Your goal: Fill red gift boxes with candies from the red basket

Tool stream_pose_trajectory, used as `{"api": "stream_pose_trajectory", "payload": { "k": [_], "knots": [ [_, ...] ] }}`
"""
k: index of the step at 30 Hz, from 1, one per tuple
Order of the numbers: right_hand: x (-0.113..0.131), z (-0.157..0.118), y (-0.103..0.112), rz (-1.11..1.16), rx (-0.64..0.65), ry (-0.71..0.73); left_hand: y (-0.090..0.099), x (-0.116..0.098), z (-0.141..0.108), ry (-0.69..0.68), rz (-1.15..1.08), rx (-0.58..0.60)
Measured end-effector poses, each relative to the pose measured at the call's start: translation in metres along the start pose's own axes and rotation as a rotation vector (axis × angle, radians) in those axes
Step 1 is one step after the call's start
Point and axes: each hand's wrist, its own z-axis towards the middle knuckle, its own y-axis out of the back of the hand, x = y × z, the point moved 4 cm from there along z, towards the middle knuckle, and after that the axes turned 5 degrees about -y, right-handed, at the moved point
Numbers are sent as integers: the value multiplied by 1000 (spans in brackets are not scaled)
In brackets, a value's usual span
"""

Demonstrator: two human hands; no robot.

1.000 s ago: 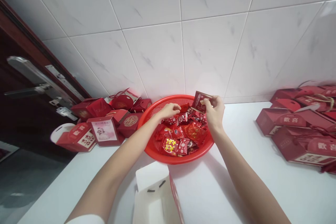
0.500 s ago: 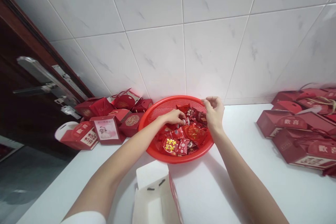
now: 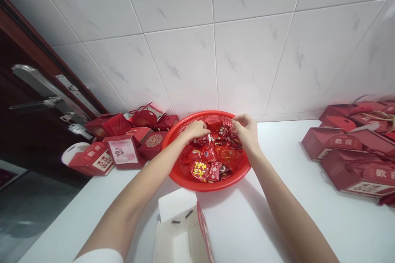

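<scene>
In the head view, a red plastic basket (image 3: 210,188) holds many small wrapped sweets (image 3: 214,171), mostly red, some with gold or white lettering. My left hand (image 3: 196,130) is inside its back left part, fingers closed on a small red-and-white wrapped sweet (image 3: 203,139). Over the right side of the basket is my right hand (image 3: 247,131), with thumb and fingertips drawn together; anything between them is too small to make out. Near me, in front of the basket, stands an open box (image 3: 178,204), white inside, its bottom cut off by the frame edge.
Several red gift boxes (image 3: 122,152) are grouped left of the basket. More red boxes (image 3: 348,168) with cords stand at the right. Behind the white table (image 3: 277,172) rises a tiled wall (image 3: 179,70). A dark door (image 3: 37,131) with a metal handle is at the left.
My left hand has moved left within the basket, with the small sweet at its fingertips. My right hand has shifted left, further over the basket. The open box stays in place.
</scene>
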Motion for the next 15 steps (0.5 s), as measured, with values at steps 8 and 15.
{"api": "stream_pose_trajectory", "payload": {
  "k": [8,15],
  "knots": [
    [-3,-1,-5,-83,111,-50,-15,-26,6,-264,-26,152],
    [-7,1,-7,-96,153,-49,-36,-46,10,-354,-91,307]
  ]
}}
